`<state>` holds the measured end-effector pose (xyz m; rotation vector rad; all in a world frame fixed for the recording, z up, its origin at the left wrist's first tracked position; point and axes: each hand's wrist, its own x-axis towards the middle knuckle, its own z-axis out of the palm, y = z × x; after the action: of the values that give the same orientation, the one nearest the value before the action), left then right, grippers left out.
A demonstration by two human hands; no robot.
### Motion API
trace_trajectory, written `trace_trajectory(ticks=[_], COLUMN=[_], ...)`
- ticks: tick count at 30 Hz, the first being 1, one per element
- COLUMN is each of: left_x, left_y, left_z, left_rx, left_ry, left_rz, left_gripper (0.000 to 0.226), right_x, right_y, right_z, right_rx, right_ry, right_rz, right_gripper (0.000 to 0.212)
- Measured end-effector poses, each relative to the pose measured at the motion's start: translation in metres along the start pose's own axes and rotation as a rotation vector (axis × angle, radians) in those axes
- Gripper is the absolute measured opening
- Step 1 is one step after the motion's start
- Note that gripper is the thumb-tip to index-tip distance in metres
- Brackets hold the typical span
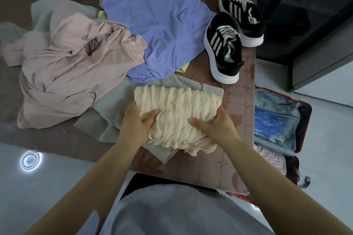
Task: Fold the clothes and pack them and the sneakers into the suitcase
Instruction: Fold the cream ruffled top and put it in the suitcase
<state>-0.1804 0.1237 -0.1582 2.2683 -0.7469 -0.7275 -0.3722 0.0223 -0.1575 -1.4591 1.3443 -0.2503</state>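
Note:
A folded cream ruffled garment (179,105) lies on a grey garment (107,112) near the front of the mat. My left hand (136,120) grips its left edge, thumb on top. My right hand (215,123) grips its right edge the same way. A crumpled pink garment (72,66) lies to the left, and a lavender shirt (156,30) lies behind with a bit of yellow cloth (183,67) under it. Two black sneakers (225,47) with white stripes stand at the back right. The open suitcase (303,120) lies on the floor to the right, with blue and pink items inside.
The clothes lie on a brown patterned mat (208,168) on a pale glossy floor (38,187). A dark cabinet (315,25) stands at the back right behind the suitcase. My grey top fills the bottom of the view.

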Motion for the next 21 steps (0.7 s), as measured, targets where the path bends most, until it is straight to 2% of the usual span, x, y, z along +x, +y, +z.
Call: trace_trajectory(ticks=[2,8,11,18,21], left_x=[-0.006,-0.028,-0.041,-0.093,-0.127], left_y=[0.001,0.003,0.006,0.017,0.023], left_z=[-0.001,-0.012,-0.014,0.010,0.030], left_rx=[-0.051,-0.166,-0.165,-0.067,-0.107], left_ry=[-0.037,-0.057,-0.092,-0.310,-0.457], left_rz=[-0.041,0.053,0.119,0.241,0.267], left_gripper=[0.055,0.050,0.049,0.045,0.045], right_x=[-0.005,-0.037,-0.059,-0.132,-0.163], right_y=[-0.005,-0.004,0.007,0.068,0.100], right_z=[-0.003,0.006,0.005,-0.010,-0.031], right_rx=[0.053,0.193,0.279,0.466,0.539], right_ry=[-0.023,-0.013,0.068,0.299,0.368], right_rz=[-0.029,-0.092,-0.087,-0.032,0.015], right_gripper=[0.064,0.069,0.069,0.067,0.062])
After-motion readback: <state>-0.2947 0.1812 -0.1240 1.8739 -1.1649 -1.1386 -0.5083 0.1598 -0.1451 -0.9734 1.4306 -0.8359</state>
